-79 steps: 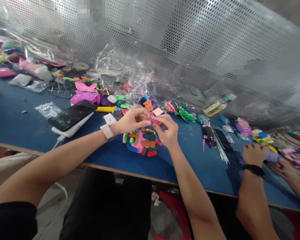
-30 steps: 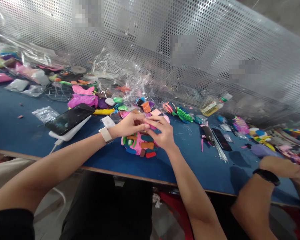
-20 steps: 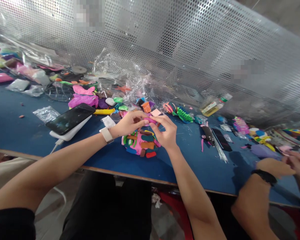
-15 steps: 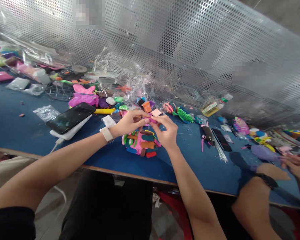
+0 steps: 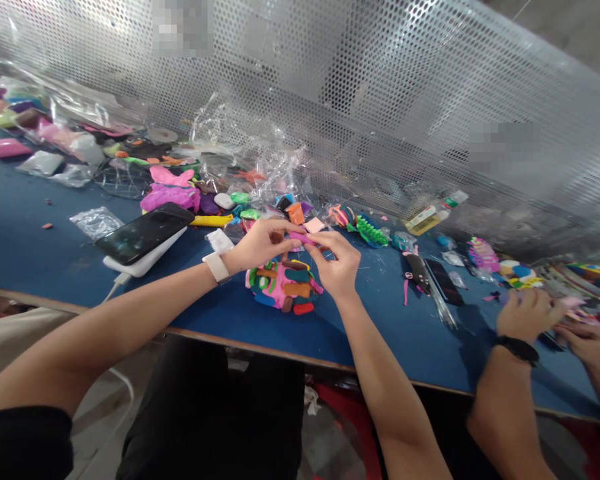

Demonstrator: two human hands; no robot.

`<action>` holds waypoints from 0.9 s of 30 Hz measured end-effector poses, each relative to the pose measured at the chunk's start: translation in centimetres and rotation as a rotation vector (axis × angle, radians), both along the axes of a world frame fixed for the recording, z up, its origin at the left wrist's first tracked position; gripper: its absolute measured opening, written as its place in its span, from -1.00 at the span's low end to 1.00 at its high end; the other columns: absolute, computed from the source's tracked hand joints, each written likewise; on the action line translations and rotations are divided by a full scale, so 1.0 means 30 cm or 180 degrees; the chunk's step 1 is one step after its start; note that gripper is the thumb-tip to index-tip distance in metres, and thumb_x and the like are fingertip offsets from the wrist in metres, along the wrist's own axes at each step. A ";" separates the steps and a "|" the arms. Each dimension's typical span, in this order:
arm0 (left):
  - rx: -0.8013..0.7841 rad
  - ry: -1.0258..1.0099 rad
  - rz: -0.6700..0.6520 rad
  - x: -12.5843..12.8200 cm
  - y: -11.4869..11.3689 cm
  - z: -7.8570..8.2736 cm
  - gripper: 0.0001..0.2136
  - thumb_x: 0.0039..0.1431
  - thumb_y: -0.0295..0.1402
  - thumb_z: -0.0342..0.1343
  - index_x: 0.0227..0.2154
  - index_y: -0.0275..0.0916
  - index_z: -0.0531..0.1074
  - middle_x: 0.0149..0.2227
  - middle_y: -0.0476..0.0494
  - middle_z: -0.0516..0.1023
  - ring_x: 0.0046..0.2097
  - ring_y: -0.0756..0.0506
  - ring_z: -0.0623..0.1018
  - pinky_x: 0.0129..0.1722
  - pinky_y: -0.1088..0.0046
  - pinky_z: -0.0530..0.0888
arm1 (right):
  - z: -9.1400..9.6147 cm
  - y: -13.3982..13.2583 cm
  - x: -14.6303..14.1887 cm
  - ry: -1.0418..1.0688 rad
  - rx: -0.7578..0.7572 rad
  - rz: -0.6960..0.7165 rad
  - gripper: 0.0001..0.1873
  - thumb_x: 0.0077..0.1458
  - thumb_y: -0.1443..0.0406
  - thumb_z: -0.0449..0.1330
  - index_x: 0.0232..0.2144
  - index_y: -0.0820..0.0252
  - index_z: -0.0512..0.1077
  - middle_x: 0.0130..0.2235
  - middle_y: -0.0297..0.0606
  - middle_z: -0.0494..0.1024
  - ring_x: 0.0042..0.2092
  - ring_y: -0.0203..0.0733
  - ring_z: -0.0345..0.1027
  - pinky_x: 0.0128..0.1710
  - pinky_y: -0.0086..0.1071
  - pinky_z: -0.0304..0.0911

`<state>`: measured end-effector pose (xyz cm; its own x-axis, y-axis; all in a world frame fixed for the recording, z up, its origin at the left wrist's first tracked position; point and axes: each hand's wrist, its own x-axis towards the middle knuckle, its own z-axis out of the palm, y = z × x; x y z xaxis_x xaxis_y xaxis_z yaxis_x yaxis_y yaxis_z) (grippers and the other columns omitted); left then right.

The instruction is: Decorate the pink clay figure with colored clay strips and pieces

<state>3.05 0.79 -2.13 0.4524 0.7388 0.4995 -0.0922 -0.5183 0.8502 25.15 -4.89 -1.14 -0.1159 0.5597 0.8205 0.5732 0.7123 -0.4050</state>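
Note:
Between both hands is a small piece of magenta modelling clay [image 5: 300, 237], pinched at its two ends. My left hand [image 5: 263, 245], with a pale watch band on the wrist, closes thumb and fingers on its left end. My right hand [image 5: 339, 261] grips the right end between thumb and fingertips. Just below them on the table sits a rounded pink clay shape [image 5: 283, 287] covered with green, blue, brown, orange and red strips. A pale pink square of clay [image 5: 314, 225] lies just behind my fingers.
On the blue table [image 5: 205, 303], a black phone [image 5: 145, 235] rests on a white cabled device at left. Clear wrappers [image 5: 260, 150] and coloured clay pieces line the mesh panel [image 5: 290, 53]. At right, a co-worker's hands [image 5: 527, 317] work near another phone [image 5: 444, 281].
The magenta clay now shows as a longer piece, with my hands slightly farther apart. At right, the co-worker's near hand has moved up, over the purple piece.

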 end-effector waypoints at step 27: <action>0.0153 0.0012 0.0135 0.005 -0.003 -0.008 -0.65 0.32 -0.17 0.45 0.05 -0.29 0.79 -0.09 -0.30 0.83 -0.39 0.03 0.62 -0.42 0.56 0.54 | -0.032 0.008 -0.011 0.0653 -0.0453 -0.0123 -0.61 0.32 -0.12 0.51 -0.21 0.03 0.77 -0.23 -0.24 0.84 -0.29 -0.08 0.73 -0.33 -0.23 0.64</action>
